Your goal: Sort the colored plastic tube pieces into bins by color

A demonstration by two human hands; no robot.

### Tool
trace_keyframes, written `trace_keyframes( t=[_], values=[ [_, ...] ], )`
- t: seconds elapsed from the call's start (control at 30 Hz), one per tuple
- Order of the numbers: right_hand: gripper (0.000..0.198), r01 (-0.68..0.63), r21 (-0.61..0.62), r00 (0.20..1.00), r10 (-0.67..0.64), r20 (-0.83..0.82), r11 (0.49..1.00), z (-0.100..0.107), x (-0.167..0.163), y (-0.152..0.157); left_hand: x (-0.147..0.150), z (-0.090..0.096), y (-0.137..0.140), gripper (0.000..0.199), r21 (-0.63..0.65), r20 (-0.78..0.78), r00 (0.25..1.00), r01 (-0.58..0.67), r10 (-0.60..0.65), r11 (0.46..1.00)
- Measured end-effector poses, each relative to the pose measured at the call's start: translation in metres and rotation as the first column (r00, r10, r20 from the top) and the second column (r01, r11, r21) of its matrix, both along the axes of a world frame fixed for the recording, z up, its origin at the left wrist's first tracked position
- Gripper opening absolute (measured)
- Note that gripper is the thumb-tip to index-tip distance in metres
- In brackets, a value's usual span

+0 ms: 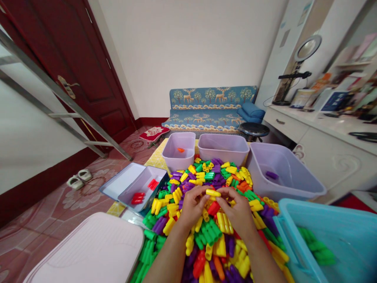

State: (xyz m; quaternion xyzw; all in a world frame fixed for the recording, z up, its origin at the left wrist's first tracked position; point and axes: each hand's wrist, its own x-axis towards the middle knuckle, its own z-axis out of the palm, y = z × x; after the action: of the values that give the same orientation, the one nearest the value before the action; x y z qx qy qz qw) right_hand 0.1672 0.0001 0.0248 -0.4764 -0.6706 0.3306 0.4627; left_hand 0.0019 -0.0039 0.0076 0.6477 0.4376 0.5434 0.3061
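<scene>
Both hands pinch one yellow piece (213, 193) between their fingertips, left hand (193, 206) on its left end, right hand (238, 210) on its right. It sits just above the pile (206, 236) of coloured pieces, near three lilac bins (223, 148) behind the pile.

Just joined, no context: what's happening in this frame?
A person sits over a big pile of coloured plastic tube pieces. The left hand and right hand together hold one yellow piece by its ends above the pile. Bins ring the pile: a small lavender bin with one orange piece, a large lavender bin with one purple piece, a tray with red pieces and a blue bin with green ones.
</scene>
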Motion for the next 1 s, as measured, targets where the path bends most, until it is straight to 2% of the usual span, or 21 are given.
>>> trace_keyframes(
  t=[0.17, 0.37, 0.43, 0.57, 0.63, 0.67, 0.73, 0.8, 0.83, 0.9, 1.0],
  values=[
    [0.018, 0.055, -0.032, 0.992, -0.058, -0.110, 0.998, -0.002, 0.001, 0.000, 0.001, -0.002, 0.000, 0.019, -0.032, 0.022, 0.997, -0.068, 0.069, 0.997],
    [0.030, 0.053, -0.140, 0.971, -0.084, -0.223, 0.989, -0.004, 0.005, 0.002, 0.002, -0.001, 0.001, 0.018, -0.016, 0.017, 0.993, -0.120, 0.120, 0.993],
    [0.032, 0.004, -0.190, 0.977, -0.044, -0.211, 0.982, -0.003, 0.008, 0.006, 0.002, 0.000, 0.000, 0.019, -0.018, 0.016, 0.991, -0.131, 0.131, 0.991],
    [0.018, -0.135, -0.247, 0.990, 0.122, -0.069, 0.960, 0.015, 0.016, 0.025, 0.002, 0.001, 0.000, 0.018, -0.026, -0.009, 0.991, -0.134, 0.134, 0.991],
    [0.017, -0.110, -0.222, 0.993, 0.100, -0.054, 0.969, 0.032, 0.016, 0.037, 0.002, 0.000, 0.000, 0.018, -0.026, -0.024, 0.990, -0.137, 0.136, 0.990],
    [0.021, -0.065, -0.189, 0.992, 0.042, -0.121, 0.980, 0.042, 0.014, 0.042, 0.002, 0.000, 0.001, 0.018, -0.024, -0.030, 0.990, -0.140, 0.139, 0.990],
    [0.041, 0.019, -0.069, 0.929, -0.043, -0.368, 0.997, 0.060, 0.007, 0.048, 0.001, -0.002, 0.001, 0.018, -0.012, -0.042, 0.988, -0.146, 0.146, 0.989],
    [0.058, 0.066, 0.045, 0.852, -0.032, -0.523, 0.997, 0.069, 0.000, 0.048, 0.001, -0.003, 0.001, 0.018, 0.016, -0.061, 0.985, -0.160, 0.161, 0.987],
    [0.060, 0.075, 0.076, 0.845, -0.023, -0.534, 0.994, 0.070, -0.002, 0.046, 0.000, -0.003, 0.001, 0.018, 0.042, -0.074, 0.980, -0.181, 0.183, 0.983],
    [0.051, 0.082, 0.062, 0.894, -0.045, -0.446, 0.995, 0.062, -0.002, 0.040, -0.001, -0.003, 0.000, 0.018, 0.123, -0.111, 0.950, -0.279, 0.293, 0.952],
    [0.038, 0.107, 0.005, 0.984, -0.105, -0.142, 0.994, 0.040, 0.008, 0.029, -0.002, -0.001, -0.002, 0.021, 0.242, -0.203, 0.806, -0.510, 0.557, 0.826]
  ],
)
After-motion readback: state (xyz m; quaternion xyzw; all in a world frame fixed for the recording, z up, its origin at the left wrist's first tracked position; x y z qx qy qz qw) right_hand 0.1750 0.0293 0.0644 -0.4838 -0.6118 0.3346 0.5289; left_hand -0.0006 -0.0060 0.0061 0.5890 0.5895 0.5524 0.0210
